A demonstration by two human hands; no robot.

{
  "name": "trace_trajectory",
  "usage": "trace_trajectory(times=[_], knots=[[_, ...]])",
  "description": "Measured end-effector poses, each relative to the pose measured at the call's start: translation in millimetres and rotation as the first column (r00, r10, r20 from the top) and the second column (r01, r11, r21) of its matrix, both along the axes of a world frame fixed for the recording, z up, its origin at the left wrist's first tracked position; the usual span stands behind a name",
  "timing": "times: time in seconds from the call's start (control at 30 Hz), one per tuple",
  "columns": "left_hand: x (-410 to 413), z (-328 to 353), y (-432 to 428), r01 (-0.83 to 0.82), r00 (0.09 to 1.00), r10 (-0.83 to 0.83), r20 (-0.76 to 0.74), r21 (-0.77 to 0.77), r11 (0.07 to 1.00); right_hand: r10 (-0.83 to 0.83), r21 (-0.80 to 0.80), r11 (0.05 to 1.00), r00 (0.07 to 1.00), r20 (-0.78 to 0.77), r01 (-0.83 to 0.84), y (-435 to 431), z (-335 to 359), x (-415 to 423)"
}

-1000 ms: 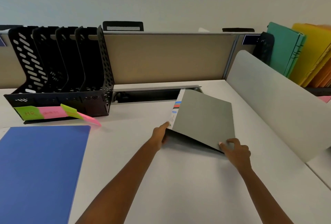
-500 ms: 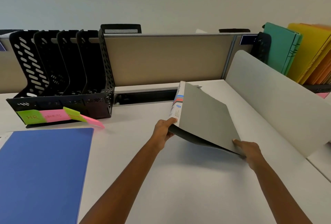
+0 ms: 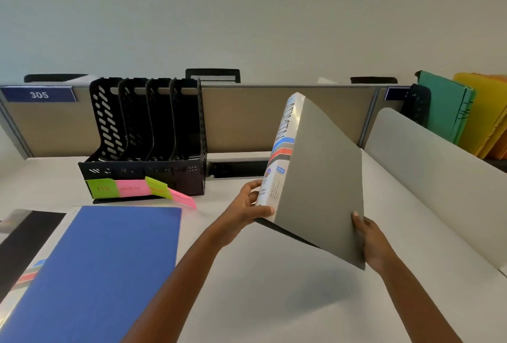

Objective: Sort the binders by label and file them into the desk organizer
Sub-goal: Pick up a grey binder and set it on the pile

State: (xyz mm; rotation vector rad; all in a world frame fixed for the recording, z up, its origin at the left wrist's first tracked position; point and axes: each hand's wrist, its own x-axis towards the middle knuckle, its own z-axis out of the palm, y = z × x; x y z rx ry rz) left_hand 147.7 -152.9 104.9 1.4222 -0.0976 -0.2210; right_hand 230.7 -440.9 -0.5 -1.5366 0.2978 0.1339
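Observation:
A grey binder (image 3: 321, 175) is held tilted up off the white desk, its white spine facing me with "ADMIN" handwritten on it. My left hand (image 3: 248, 207) grips the lower end of the spine; my right hand (image 3: 369, 241) holds the cover's lower right corner. A blue binder (image 3: 101, 271) lies flat at the near left. The black desk organizer (image 3: 145, 137) stands at the back left with several empty slots. Green and pink sticky labels (image 3: 131, 188) hang along its front; the leftmost reads "HR".
A low grey partition (image 3: 439, 172) borders the desk on the right, with green (image 3: 441, 104) and yellow folders (image 3: 482, 115) standing behind it. A beige divider panel (image 3: 247, 117) runs along the back, with a cable slot (image 3: 236, 169) below it.
Both hands have lifted the grey binder from nearly flat on the desk to a steep tilt, spine turned toward me. The camera view has tipped upward.

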Motion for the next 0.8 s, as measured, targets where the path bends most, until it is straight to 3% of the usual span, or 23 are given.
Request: trace_trajectory(times=[0.13,0.37,0.6,0.8], knots=[[-18.4,10.6,22.5,0.010,1.000,-0.010,-0.007,0.034,0.999,-0.014,0.037,0.999,0.999,0.041,0.013,36.1,15.0,-17.8],[-41.2,27.1,56.6,-0.036,0.999,0.037,0.018,-0.080,0.996,0.073,0.072,0.994,0.993,0.088,-0.079,90.5,15.0,-43.0],[-56.9,46.4,85.1,-0.163,0.984,0.166,0.057,-0.061,0.985,0.250,-0.153,0.960,0.964,0.095,-0.234,120.8,13.4,-53.9],[-67.2,42.0,111.5,-0.265,0.962,0.260,0.080,0.055,0.963,0.283,-0.193,0.945,0.956,0.075,-0.265,149.0,11.0,-61.7]])
